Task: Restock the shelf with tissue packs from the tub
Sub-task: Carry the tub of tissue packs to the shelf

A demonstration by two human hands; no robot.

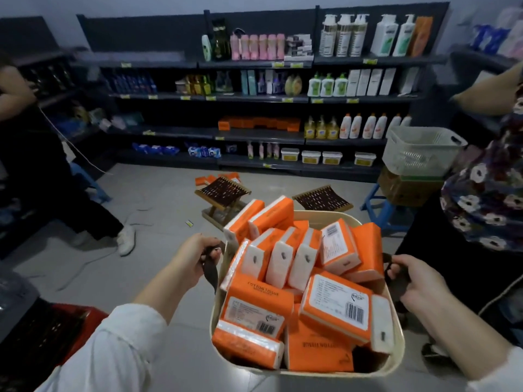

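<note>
A slatted wooden stand [223,192] sits on the far floor [158,199], a white basket [421,149] tops a cardboard box [407,189] at right, and a red crate [87,318] lies near left.

There is one tub [319,216] at 6 o'clock. It has two brown handles [210,271]. Two hands show, the left hand [195,258] and the right hand [416,281], one holding each handle. About fourteen orange tissue packs [336,304] show in the tub, and more may hide below. Two wooden slat stools [223,190] stand on the floor at 12 o'clock. There are two blue stools [379,210], one at 3 o'clock and one at 9 o'clock. One white basket [421,151] sits at 2 o'clock. On the shelf [254,135] I count six pink bottles [263,46], five white pump bottles [343,35], three yellow bottles [321,128], six white bottles with orange caps [356,125] and four white pots [311,157].
</note>
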